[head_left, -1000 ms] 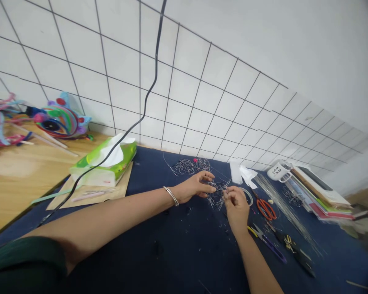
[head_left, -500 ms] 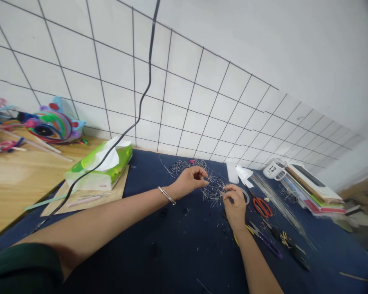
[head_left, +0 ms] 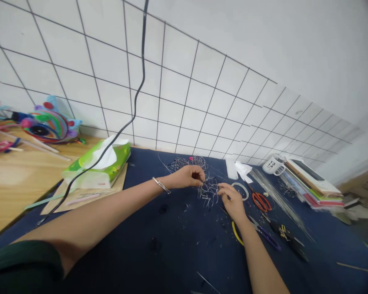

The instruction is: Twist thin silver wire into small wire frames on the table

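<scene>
A tangled piece of silvery wire (head_left: 209, 192) hangs between my two hands above the dark blue cloth (head_left: 184, 249). My left hand (head_left: 192, 176), with a silver bangle (head_left: 161, 185) at the wrist, pinches its upper left side between thumb and fingers. At its right edge is my right hand (head_left: 230, 197), fingers bent and their tips at the wire; whether they grip it is too small to tell. Behind my left hand lies another wire tangle (head_left: 179, 164) with a small pink-red spot (head_left: 191, 158).
Right of my hands lie a white ring (head_left: 240, 191), red-handled scissors (head_left: 261, 201), purple-handled snips (head_left: 270, 239), black pliers (head_left: 290, 241) and straight wires (head_left: 279, 200). A mug (head_left: 274, 164) stands beside stacked books (head_left: 314, 183). At left are a tissue pack (head_left: 116, 161) and a black cable (head_left: 135, 102).
My right hand has shifted slightly away from the wire piece, its fingers straighter. The wire piece has turned a little and stays at my left hand. The view has moved slightly.
</scene>
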Tool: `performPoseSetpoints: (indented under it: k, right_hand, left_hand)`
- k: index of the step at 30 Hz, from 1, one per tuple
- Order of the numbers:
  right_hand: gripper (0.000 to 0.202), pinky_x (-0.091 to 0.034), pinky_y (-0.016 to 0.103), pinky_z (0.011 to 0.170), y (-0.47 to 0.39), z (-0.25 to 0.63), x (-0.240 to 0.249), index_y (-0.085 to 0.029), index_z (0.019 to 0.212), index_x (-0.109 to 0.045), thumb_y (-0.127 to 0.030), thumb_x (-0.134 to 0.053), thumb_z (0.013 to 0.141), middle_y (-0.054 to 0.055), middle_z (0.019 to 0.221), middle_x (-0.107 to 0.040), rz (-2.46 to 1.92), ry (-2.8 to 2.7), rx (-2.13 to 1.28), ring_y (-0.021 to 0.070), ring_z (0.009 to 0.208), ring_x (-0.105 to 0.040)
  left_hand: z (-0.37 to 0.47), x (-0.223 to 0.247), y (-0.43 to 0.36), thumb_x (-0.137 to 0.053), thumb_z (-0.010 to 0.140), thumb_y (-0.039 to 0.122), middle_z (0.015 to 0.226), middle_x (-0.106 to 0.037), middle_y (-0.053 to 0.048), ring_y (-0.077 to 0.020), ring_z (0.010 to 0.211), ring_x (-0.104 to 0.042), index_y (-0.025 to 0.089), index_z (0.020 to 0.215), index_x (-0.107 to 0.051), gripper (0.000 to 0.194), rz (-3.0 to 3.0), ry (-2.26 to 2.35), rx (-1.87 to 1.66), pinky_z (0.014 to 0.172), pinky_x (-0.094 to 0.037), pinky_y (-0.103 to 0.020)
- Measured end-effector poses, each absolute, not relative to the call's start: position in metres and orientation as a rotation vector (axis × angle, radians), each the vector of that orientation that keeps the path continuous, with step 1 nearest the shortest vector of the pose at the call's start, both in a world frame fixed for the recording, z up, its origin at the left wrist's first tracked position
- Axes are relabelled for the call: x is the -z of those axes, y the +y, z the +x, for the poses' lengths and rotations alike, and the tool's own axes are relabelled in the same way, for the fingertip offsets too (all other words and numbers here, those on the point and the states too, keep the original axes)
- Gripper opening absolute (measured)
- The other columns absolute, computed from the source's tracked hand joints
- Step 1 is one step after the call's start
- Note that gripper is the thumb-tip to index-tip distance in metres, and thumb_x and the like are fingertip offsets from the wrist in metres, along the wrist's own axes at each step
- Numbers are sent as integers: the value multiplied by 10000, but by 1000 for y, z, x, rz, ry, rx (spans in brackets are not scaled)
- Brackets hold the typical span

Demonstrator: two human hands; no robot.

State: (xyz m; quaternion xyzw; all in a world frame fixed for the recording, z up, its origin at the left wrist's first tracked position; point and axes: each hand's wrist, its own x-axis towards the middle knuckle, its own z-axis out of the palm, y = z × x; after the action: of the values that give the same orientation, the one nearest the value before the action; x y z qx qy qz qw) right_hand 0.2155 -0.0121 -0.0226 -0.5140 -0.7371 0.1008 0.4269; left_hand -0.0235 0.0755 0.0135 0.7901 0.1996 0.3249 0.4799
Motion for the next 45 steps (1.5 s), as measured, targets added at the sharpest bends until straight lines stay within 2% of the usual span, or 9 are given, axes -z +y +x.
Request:
performPoseSetpoints:
  k: [5, 12, 16, 20, 23, 28, 34, 40, 45]
  right_hand:
    - [173, -499, 343, 671, -11, 223, 22, -189, 779, -641, -183, -472, 744, 57, 938, -644, -1294, -1577, -569, 193, 801, -612]
    - [291, -520, 325, 638, -12, 214, 20, -202, 992, -602, -307, -593, 721, 66, 948, -638, -1334, -1387, -769, 205, 852, -596]
    - [395, -522, 346, 656, -11, 208, 20, -215, 1055, -568, -311, -641, 678, 79, 1039, -608, -1324, -1355, -810, 215, 893, -581]
    - [394, -490, 374, 763, -13, 201, 18, -224, 1049, -565, -269, -658, 669, 60, 1016, -604, -1311, -1442, -758, 208, 908, -582]
    - [436, -496, 334, 745, -16, 192, 14, -235, 1080, -556, -260, -667, 659, 58, 1027, -584, -1304, -1530, -741, 211, 960, -555]
    - [440, -511, 291, 661, -19, 181, 13, -254, 1058, -589, -212, -661, 626, 68, 1157, -492, -1300, -1694, -510, 210, 962, -526]
    - [447, -500, 285, 607, -22, 177, 12, -275, 1103, -573, -183, -602, 666, 74, 1098, -485, -1367, -1881, -360, 224, 959, -508]
    - [191, -487, 265, 557, -23, 177, 10, -218, 875, -600, -199, -583, 686, 67, 1001, -515, -1373, -1771, -386, 195, 848, -527]
    - [89, -512, 297, 645, -20, 186, 11, -199, 799, -567, -267, -565, 741, 49, 976, -570, -1274, -1457, -638, 181, 834, -569]
  left_hand:
    - [-50, -40, 89, -694, 598, 184, 770, -641, -24, -163, 724, -592, 220, 823, -658, 231, 1937, 325, -291, 659, -476, -285]
    - [-58, -48, 98, -661, 652, 213, 935, -606, -67, -177, 868, -565, 199, 976, -619, 327, 1807, 430, -631, 759, -462, -316]
    - [-40, -32, 85, -712, 586, 197, 1241, -443, -116, -264, 1119, -440, 268, 1242, -441, 713, 1755, 465, -789, 800, -453, -353]
    - [-22, -16, 66, -775, 503, 241, 1405, -229, -81, -316, 1234, -307, 332, 1282, -379, 879, 1945, 386, -726, 888, -407, -424]
    - [-16, -8, 61, -784, 495, 277, 1364, -305, -83, -322, 1261, -259, 293, 1212, -468, 783, 2065, 411, -747, 922, -375, -434]
    - [-15, -2, 66, -731, 581, 275, 1094, -524, -66, -230, 1011, -503, 239, 1076, -556, 526, 2065, 448, -695, 757, -455, -314]
    - [-15, -3, 66, -685, 645, 265, 950, -562, -49, -165, 864, -546, 194, 953, -577, 334, 2006, 422, -711, 730, -452, -286]
    - [-15, -3, 65, -664, 668, 270, 887, -557, -45, -126, 745, -552, 166, 889, -560, 266, 1981, 432, -710, 645, -447, -254]
    - [-15, 4, 75, -662, 663, 229, 860, -563, -34, -102, 685, -538, 157, 877, -526, 263, 1916, 518, -826, 611, -437, -236]
